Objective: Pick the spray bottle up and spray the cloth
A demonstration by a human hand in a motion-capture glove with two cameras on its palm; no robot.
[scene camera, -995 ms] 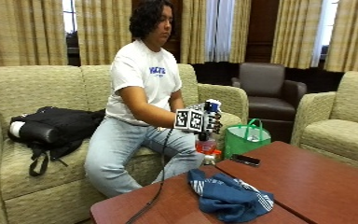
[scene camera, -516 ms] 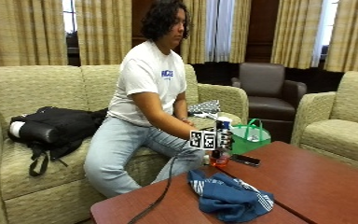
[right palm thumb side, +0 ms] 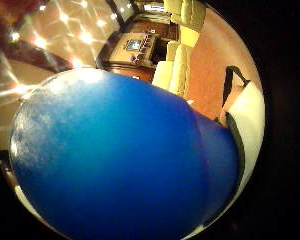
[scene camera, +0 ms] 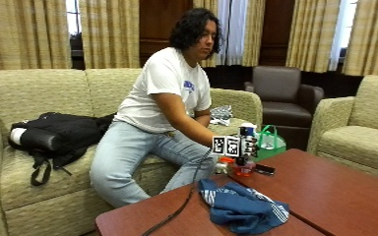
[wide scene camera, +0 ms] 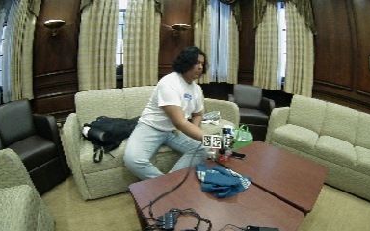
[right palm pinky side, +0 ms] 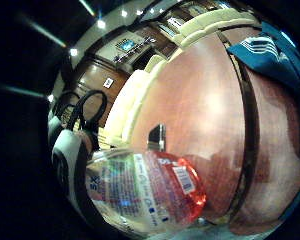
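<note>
While resting on the table (scene camera: pixel 346 191) | grip (scene camera: pixel 244 146) curled round spray bottle (scene camera: pixel 243 167) | cloth (scene camera: pixel 241 209) just beside

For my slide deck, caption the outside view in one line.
Seated person's gloved right hand holds spray bottle on table beside blue cloth.

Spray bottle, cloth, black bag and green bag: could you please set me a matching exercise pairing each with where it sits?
Things:
1. spray bottle
2. cloth
3. black bag
4. green bag

Places:
A. on the sofa seat, beside the person
B. crumpled on the table near its front edge
C. beyond the table's far edge
D. at the right hand, standing on the table

Pairs: 1-D, 2-B, 3-A, 4-C
</note>
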